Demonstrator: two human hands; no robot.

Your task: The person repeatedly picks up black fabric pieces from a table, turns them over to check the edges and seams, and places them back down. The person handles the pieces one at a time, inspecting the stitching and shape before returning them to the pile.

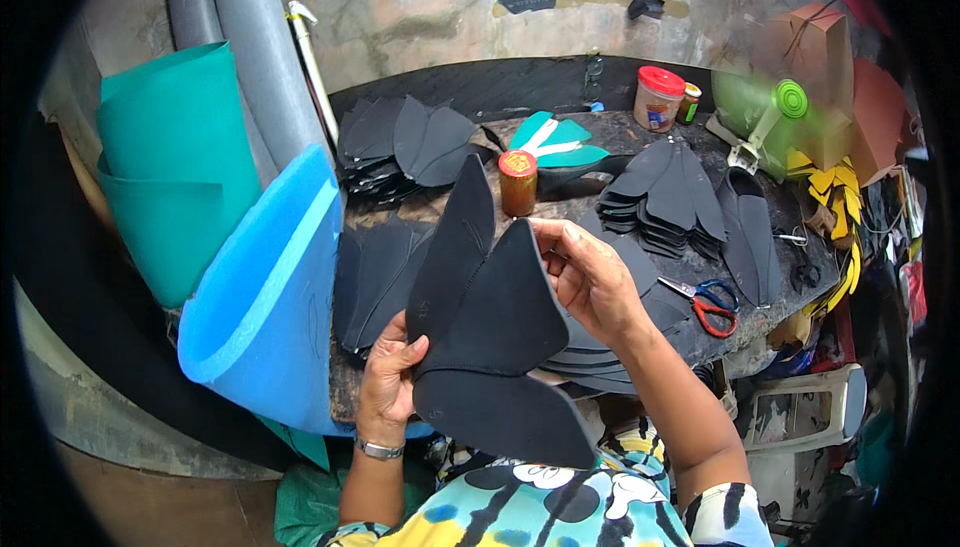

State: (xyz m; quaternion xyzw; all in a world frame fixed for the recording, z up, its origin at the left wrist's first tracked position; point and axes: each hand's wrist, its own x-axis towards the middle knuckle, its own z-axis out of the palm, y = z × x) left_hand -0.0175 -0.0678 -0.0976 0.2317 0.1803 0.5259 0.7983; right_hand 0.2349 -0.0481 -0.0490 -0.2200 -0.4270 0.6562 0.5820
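The dark tabletop [600, 127] in front of you carries four stacks of black shoe-sole cutouts [665, 197]. Above its near edge you hold a fan of three black cutouts [490, 327]: your left hand [392, 372] has its grip clamped on their left edge, your right hand [590, 277] pinches the top. Two lidded jars stand behind, contents unclear: a red-lidded jar [658, 97] and a smaller orange jar [518, 182]. One pair of scissors [708, 305] lies right.
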